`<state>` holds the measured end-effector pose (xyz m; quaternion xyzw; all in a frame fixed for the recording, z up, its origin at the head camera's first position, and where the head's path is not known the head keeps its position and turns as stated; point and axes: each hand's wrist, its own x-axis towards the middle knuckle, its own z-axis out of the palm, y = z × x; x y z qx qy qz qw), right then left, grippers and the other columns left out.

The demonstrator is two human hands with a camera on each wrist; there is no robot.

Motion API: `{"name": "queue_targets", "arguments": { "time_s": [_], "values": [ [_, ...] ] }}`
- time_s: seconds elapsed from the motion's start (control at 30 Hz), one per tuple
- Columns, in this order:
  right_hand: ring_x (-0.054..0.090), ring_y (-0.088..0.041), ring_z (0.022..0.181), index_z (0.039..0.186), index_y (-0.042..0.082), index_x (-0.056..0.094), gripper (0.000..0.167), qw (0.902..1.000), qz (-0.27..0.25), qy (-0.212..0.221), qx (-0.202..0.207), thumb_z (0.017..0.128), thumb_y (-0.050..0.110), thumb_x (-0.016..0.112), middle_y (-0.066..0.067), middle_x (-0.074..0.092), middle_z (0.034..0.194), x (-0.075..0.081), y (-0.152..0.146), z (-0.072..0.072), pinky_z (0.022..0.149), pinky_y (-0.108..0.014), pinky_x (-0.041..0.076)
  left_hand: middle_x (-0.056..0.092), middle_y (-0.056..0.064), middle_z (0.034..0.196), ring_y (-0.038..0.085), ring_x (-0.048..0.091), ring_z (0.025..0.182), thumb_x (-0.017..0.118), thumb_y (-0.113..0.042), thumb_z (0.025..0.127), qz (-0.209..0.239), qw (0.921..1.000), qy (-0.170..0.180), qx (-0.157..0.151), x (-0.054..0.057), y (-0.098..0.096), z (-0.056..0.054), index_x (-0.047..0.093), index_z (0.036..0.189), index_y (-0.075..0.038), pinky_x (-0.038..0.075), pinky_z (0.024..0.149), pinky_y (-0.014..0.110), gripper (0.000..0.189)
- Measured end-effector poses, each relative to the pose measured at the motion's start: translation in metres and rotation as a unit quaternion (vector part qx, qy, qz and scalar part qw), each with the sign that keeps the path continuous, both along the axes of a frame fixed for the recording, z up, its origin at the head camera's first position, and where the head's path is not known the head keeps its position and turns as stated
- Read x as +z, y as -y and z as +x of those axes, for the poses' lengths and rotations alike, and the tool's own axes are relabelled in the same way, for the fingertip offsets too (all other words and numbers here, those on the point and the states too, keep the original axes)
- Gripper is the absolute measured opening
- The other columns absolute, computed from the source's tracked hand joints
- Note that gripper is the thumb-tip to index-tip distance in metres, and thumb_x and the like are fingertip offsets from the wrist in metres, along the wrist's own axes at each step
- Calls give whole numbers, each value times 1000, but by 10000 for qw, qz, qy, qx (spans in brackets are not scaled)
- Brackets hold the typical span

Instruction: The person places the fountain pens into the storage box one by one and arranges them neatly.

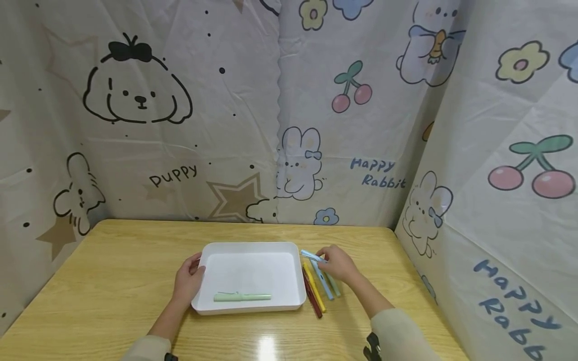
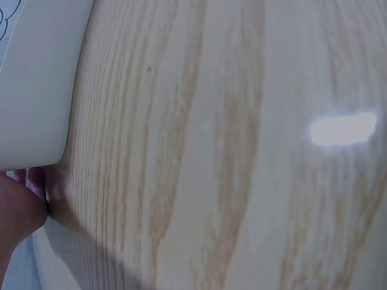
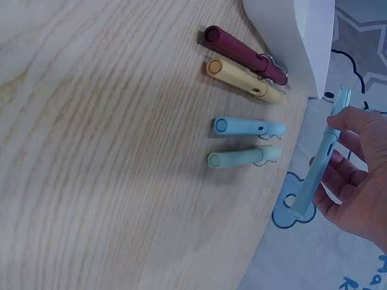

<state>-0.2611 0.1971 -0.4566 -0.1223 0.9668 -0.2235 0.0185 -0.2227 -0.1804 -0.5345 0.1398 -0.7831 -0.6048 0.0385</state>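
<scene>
My left hand [image 1: 187,281] holds the left edge of a white tray [image 1: 248,310], thumb at the rim; its fingers are partly hidden behind the tray wall in the left wrist view. One light green pen [image 1: 242,297] lies in the tray. My right hand [image 1: 339,263] pinches a light blue pen [image 3: 319,160] between thumb and fingers, above the table beyond the tray's right side. Below it on the table lie a dark red pen [image 3: 242,53], a yellow pen [image 3: 242,80], another light blue pen [image 3: 245,127] and another light green pen [image 3: 242,157].
The wooden table [image 1: 135,250] carries the tray and pens. Behind and on both sides hangs a printed cloth [image 1: 235,125] with cartoon animals, meeting the table's far edge. A light reflection shows near the table's front.
</scene>
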Motion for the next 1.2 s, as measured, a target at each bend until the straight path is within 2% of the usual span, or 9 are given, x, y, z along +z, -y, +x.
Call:
{"name": "queue_targets", "arguments": {
  "time_s": [0.33,0.83,1.2],
  "values": [
    [46,-14,66,101,7,69,23,9994,37,61,341,80,14,64,-4,53,79,9,23,-1,53,-25,39,38,27,139,39,39,127,39,-7,97,-53,10000,-9,41,-2,-1,0,33,141,-2,36,106,51,46],
    [46,-15,65,101,7,69,23,9970,189,281,693,80,14,65,-4,53,80,12,45,-3,52,-24,38,38,28,139,40,39,127,40,-6,96,-83,9999,-46,40,2,-2,-1,33,141,0,37,105,52,46],
    [47,-14,69,105,9,68,25,9946,300,297,944,81,17,66,-3,53,84,11,63,0,55,-23,40,40,27,138,39,41,126,40,-6,96,-96,9999,-66,112,-1,-2,0,34,141,-1,37,105,51,45]
  ]
}}
